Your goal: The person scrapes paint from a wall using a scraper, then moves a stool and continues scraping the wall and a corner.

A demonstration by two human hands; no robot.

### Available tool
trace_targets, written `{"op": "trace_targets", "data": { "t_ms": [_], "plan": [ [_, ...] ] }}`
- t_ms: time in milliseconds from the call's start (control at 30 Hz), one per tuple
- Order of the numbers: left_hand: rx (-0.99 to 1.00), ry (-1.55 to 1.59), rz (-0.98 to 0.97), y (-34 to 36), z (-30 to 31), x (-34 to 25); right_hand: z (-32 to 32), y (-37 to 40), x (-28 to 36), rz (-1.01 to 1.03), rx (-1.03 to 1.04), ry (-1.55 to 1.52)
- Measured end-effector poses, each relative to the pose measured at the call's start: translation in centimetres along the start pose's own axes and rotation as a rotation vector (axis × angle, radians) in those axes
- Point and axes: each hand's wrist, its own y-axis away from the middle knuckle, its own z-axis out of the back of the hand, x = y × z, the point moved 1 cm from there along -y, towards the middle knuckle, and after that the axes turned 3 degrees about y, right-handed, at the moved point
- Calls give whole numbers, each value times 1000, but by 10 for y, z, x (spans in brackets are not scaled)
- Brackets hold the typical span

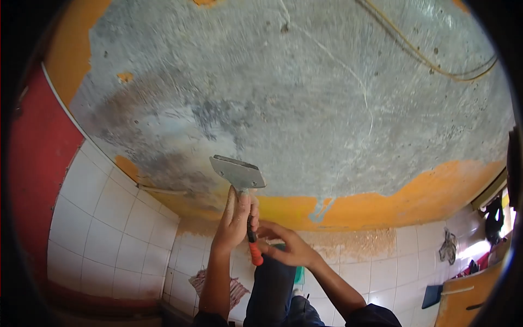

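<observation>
My left hand (235, 220) is wrapped round the upper handle of a wall scraper (238, 173), which stands upright with its wide metal blade on top. The black and red handle comes out below that hand, its red end pointing down. Close beside the lower handle is my right hand (290, 249), fingers curved and apart, with the fingertips right at the handle. Behind the blade rises a wall (305, 131) of bare grey plaster, with orange paint left along its lower part.
Scrapings (359, 243) lie along the wall's foot on the white tiled floor (381, 275). A striped cloth (237, 291) is on the floor at my left. A yellowish cable (406, 41) hangs across the upper right wall. An orange cabinet (471, 297) stands at lower right.
</observation>
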Motion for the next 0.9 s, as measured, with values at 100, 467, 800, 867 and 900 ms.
{"op": "trace_targets", "data": {
  "t_ms": [100, 467, 800, 867, 900],
  "plan": [
    [21, 33, -55, -3, -7, -18, -10, -4, 28, -27, 47, -27],
    [128, 127, -237, -41, 2, -57, -13, -34, 30, 34, -6, -194],
    [302, 168, -538, -183, -12, -248, 65, -191, 203, 180, -83, 97],
    [287, 170, -517, -205, -17, -283, 70, -209, 223, 203, -92, 111],
    [347, 156, -505, -216, -20, -295, 71, -213, 228, 205, -113, 112]
  ]
}}
